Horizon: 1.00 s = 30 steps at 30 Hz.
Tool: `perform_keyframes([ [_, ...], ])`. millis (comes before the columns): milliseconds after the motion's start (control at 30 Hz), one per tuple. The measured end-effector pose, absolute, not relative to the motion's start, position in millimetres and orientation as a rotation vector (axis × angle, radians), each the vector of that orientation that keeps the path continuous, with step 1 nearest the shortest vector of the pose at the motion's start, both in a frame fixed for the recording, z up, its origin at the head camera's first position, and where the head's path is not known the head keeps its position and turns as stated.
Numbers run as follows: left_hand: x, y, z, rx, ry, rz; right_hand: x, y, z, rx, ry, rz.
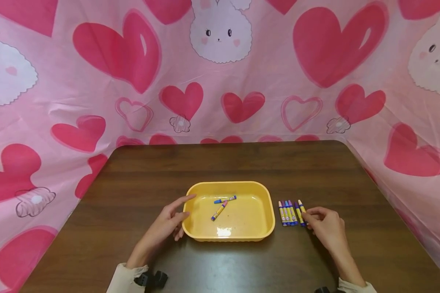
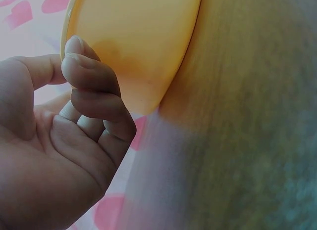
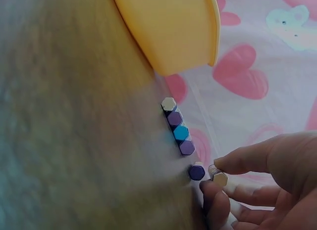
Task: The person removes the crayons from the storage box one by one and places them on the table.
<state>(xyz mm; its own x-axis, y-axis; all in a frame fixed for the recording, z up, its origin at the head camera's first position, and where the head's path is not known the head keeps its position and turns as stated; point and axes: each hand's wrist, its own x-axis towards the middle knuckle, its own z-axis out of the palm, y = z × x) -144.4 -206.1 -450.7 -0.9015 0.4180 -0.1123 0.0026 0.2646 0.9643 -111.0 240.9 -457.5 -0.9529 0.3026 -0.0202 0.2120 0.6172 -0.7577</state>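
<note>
A shallow yellow tray (image 1: 225, 235) sits on the table with a blue crayon (image 1: 225, 199) and a pink-tipped crayon (image 1: 218, 211) lying in it. My left hand (image 1: 167, 221) grips its left rim; in the left wrist view, curled fingers (image 2: 94, 74) lie against the outer wall. Right of the tray, several crayons (image 1: 287, 213) form a tight side-by-side row, and a dark purple crayon (image 3: 196, 171) stands slightly apart from it. My right hand (image 1: 326, 226) pinches a pale peach crayon (image 3: 219, 178) between thumb and fingertips, close beside the dark purple one.
The dark brown wooden table (image 1: 220, 162) reaches back to a pink cloth (image 1: 220, 122) printed with hearts and rabbits, which also hangs along both sides. A black band (image 1: 146, 279) with a small device is on the left wrist, by the pale sleeve.
</note>
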Motion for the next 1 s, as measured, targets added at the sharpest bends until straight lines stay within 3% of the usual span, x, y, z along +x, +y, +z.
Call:
perform_keyframes([
  [1000,-144.6,-206.0,-452.7,0.425,2.181,1.694,-110.8,240.7,-461.5,-0.219,-2.846,1.095],
])
